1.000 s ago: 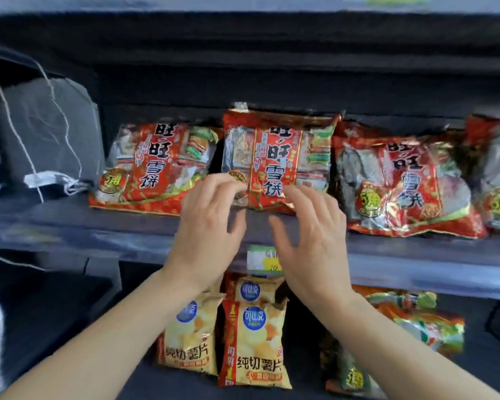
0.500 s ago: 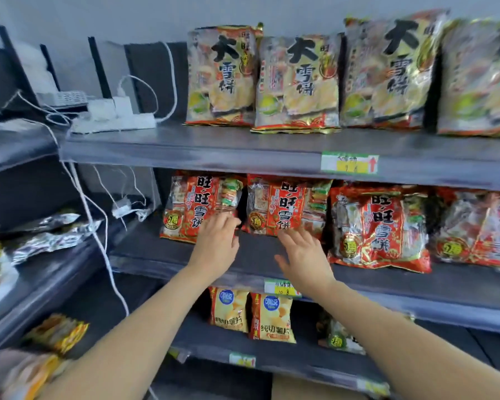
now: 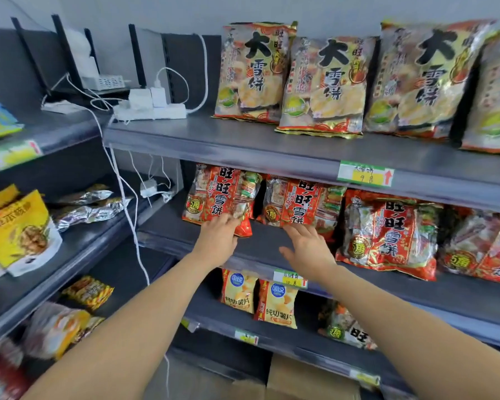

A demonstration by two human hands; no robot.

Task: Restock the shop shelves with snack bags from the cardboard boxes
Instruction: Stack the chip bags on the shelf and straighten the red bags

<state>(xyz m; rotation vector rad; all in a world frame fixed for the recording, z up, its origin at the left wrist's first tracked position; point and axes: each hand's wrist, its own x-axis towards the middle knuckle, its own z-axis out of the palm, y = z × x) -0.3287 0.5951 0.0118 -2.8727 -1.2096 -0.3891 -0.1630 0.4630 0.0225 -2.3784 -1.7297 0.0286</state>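
Several red snack bags stand in a row on the grey middle shelf. My left hand rests with straight fingers on the lower edge of the leftmost red bag. My right hand is spread flat, its fingertips at the bottom of the second red bag. Neither hand holds a bag. More red bags stand to the right. A cardboard box sits on the floor under the shelves.
Big yellow snack bags line the top shelf beside a white power strip; its cables hang down the left side. Yellow chip bags stand on the lower shelf. A side shelf at left carries a yellow pouch and foil packs.
The view has drawn back and risen, so the top shelf and side shelf now show. Both hands stay at the two left red bags, the left one now on the leftmost bag's lower edge.
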